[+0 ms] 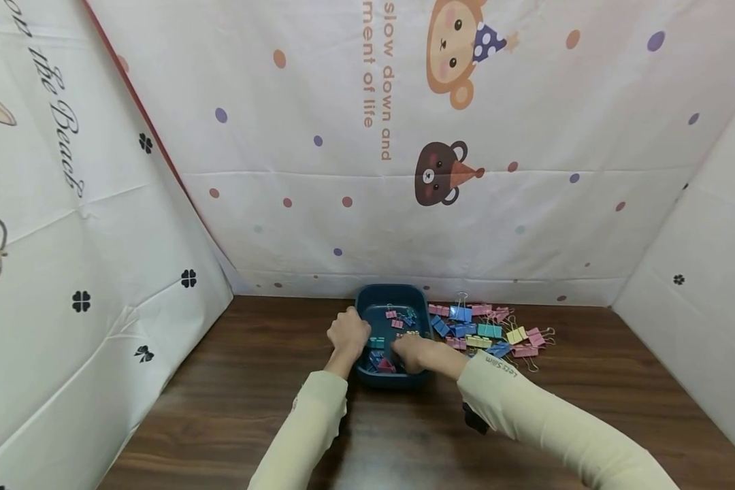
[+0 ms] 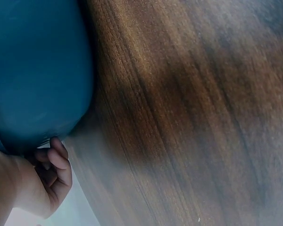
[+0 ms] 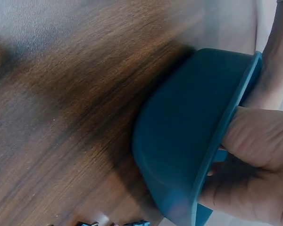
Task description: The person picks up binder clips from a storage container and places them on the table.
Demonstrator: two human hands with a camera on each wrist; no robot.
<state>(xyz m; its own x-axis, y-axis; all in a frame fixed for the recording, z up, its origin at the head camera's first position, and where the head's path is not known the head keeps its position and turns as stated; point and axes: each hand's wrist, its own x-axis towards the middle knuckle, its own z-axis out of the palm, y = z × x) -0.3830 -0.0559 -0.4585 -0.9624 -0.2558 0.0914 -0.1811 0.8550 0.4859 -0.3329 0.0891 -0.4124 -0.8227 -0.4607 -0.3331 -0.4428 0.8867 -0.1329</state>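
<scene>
A dark blue plastic basin [image 1: 398, 383] stands on the table against the back wall, with several binder clips in it, such as a teal clip [image 1: 376, 342] and a pink clip [image 1: 386, 366]. My left hand [image 1: 350, 332] grips the basin's left rim; in the left wrist view its fingers [image 2: 60, 162] curl under the rim. Over the right rim, my right hand [image 1: 413, 352] reaches down among the clips. The basin wall [image 3: 184, 132] hides that hand's fingertips in the right wrist view, so what they hold cannot be seen.
Right of the basin lies a loose pile of binder clips in several colours, among them a teal clip [image 1: 488, 331] and a yellow clip [image 1: 517, 335]. Printed cloth walls [image 1: 343, 231] enclose the brown wooden table [image 1: 251, 381] at back, left and right.
</scene>
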